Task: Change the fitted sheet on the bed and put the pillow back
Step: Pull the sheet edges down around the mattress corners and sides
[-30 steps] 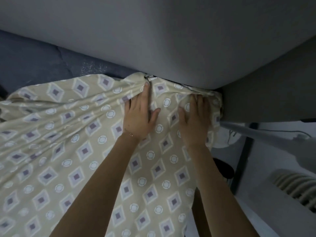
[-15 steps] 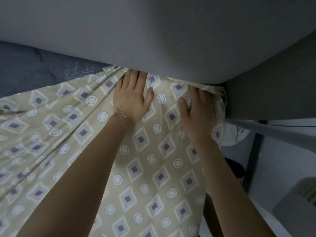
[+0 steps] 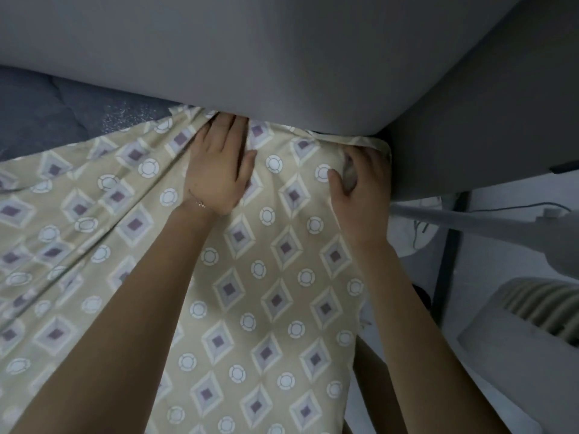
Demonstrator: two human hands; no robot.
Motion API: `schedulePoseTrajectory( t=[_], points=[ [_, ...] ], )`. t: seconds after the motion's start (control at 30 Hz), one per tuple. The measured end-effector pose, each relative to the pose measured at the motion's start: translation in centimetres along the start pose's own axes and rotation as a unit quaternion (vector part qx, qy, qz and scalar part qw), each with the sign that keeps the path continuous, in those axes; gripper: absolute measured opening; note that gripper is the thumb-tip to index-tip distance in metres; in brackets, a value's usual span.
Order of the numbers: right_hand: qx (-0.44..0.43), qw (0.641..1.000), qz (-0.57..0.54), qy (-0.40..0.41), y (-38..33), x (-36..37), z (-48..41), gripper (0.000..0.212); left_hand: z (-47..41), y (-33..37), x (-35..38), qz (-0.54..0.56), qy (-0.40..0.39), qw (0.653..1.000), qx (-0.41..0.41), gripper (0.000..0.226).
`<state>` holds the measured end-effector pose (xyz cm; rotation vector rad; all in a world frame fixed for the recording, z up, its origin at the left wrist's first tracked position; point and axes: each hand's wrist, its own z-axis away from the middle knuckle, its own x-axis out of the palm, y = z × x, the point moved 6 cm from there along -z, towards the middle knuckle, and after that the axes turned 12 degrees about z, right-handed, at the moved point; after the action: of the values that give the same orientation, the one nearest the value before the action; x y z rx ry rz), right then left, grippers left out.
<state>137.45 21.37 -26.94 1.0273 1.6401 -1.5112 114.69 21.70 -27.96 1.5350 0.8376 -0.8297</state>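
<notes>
Pressing flat on the sheet (image 3: 266, 292), the left hand (image 3: 219, 173) lies at about 11 o'clock. Its fingers are straight and close together, with the tips pushed in where the sheet meets the gray headboard (image 3: 282, 57) at 12 o'clock. A thin bracelet (image 3: 199, 203) sits on that wrist. The right hand (image 3: 360, 186) is at 1 o'clock, at the corner of the bed. Its fingers are bent over the sheet's corner, and the thumb squeezes the cloth from the side. The sheet is tan with diamonds and rings. It covers the bed from 6 to 9 o'clock, with folds near the left hand. At 10 o'clock the blue mattress (image 3: 47, 126) is bare. A white slatted box (image 3: 532, 333) sits at 4 o'clock.
</notes>
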Motion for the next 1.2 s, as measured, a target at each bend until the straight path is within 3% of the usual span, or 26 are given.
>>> schedulePoseTrajectory(
  t=[0.1, 0.2, 0.33, 0.6, 0.8, 0.93, 1.1, 1.2],
  points=[
    [0.051, 0.999, 0.006, 0.014, 0.9, -0.8, 1.5, 0.044, 1.2, 4.1, 0.5, 0.052, 0.020, 0.996, 0.065, 0.036],
    [0.096, 0.994, -0.046, -0.025, 2.0, -0.5, 1.4, 0.046, 1.1, 8.3, 3.5, 0.073, -0.067, 0.987, 0.128, 0.044],
    [0.115, 0.973, -0.152, -0.134, 2.7, 0.8, 0.1, 0.047, -0.5, 9.5, 6.3, 0.000, -0.102, 0.987, 0.124, 0.051],
    [0.224, 0.937, -0.204, -0.174, 3.2, 2.3, -2.2, 0.035, -1.9, 9.6, 6.7, -0.047, -0.074, 0.988, 0.130, 0.052],
    [0.232, 0.938, -0.212, -0.148, 3.5, 2.2, -2.3, 0.036, -1.0, 10.6, 7.1, -0.036, -0.056, 0.992, 0.111, 0.052],
    [0.184, 0.951, -0.198, -0.151, 3.5, 2.6, -2.0, 0.049, 0.0, 9.2, 6.6, -0.039, -0.047, 0.996, 0.058, 0.055],
    [0.166, 0.973, -0.156, -0.033, 3.3, 1.5, 0.8, 0.052, -1.8, 8.6, 6.5, -0.047, -0.061, 0.996, 0.044, 0.058],
    [0.181, 0.962, -0.202, -0.042, 3.9, 1.6, 2.3, 0.052, -1.8, 8.1, 6.6, -0.051, -0.073, 0.995, 0.040, 0.060]
  ],
)
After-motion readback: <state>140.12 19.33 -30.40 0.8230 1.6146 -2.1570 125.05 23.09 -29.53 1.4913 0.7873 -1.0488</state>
